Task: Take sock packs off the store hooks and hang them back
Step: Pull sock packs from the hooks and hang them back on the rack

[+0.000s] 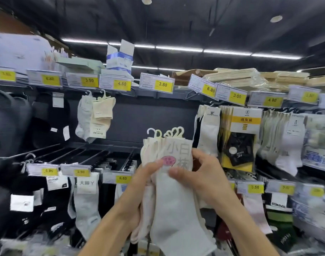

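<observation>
I hold a bundle of several white sock packs upright in front of the rack, their white plastic hangers fanned out at the top. My left hand grips the bundle from the left, thumb on the front card by a pink sticker. My right hand pinches the front pack's card from the right. The bundle hangs on no hook. Behind it, the dark back panel shows bare. Two pale sock packs hang on a hook at upper left.
Price tags line the upper rail. White and black sock packs hang close on the right. Black and grey socks hang on the lower row below long bare hook rods. Wrapped stacks lie on the top shelf.
</observation>
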